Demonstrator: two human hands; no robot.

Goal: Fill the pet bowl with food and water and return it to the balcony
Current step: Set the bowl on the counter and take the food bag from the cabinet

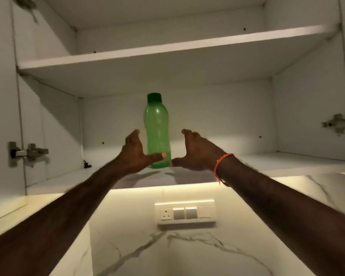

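Observation:
A green plastic bottle (157, 128) with a dark green cap stands upright on the bottom shelf (287, 162) of an open white wall cabinet. My left hand (134, 151) is spread open just left of the bottle, its thumb lying across the bottle's base. My right hand (196, 151) is spread open just right of it, thumb tip near the base; an orange thread band circles that wrist. Neither hand's fingers wrap the bottle. No pet bowl is in view.
The upper shelf (167, 50) crosses the cabinet above. Door hinges sit at the left (28, 153) and right (337, 123) sides. Below the cabinet, a lit marble wall carries a socket and switch plate (184, 213).

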